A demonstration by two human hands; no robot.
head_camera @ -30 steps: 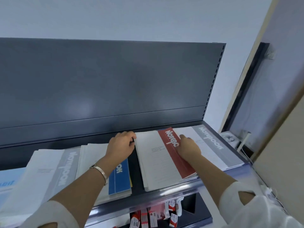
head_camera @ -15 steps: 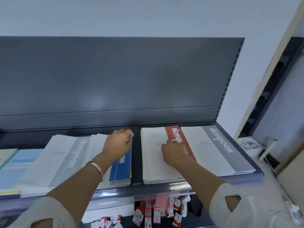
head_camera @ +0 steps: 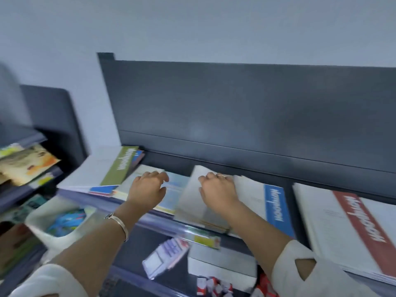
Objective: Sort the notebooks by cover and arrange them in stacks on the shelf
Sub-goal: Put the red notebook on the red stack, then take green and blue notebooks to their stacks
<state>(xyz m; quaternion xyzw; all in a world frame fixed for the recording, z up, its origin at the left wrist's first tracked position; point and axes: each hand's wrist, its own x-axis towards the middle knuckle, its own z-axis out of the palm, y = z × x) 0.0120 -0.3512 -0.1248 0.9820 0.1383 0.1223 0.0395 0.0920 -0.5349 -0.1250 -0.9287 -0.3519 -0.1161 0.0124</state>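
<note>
Notebook stacks lie side by side on the dark shelf (head_camera: 171, 160). From the left they are a green-band notebook (head_camera: 121, 167), a light-blue notebook (head_camera: 174, 189), a grey-band notebook (head_camera: 191, 202), a blue-band notebook (head_camera: 276, 209) and a red-band notebook (head_camera: 360, 221). My left hand (head_camera: 147, 189) rests on the light-blue notebook with bent fingers. My right hand (head_camera: 218, 191) curls its fingers over the far edge of the grey-band notebook, which sits skewed and overlaps the blue-band stack. The frame is blurred by motion.
A white basket (head_camera: 57, 230) with blue items stands below at the left. Another rack with colourful booklets (head_camera: 23, 163) is at the far left. Packets and a white box (head_camera: 218, 264) lie on the lower shelf. A tall dark back panel (head_camera: 246, 108) closes the shelf behind.
The view has swung left. Both hands have moved left along the shelf: the left from the blue-band stack to the light-blue notebook, the right from the red-band stack to the grey-band notebook.
</note>
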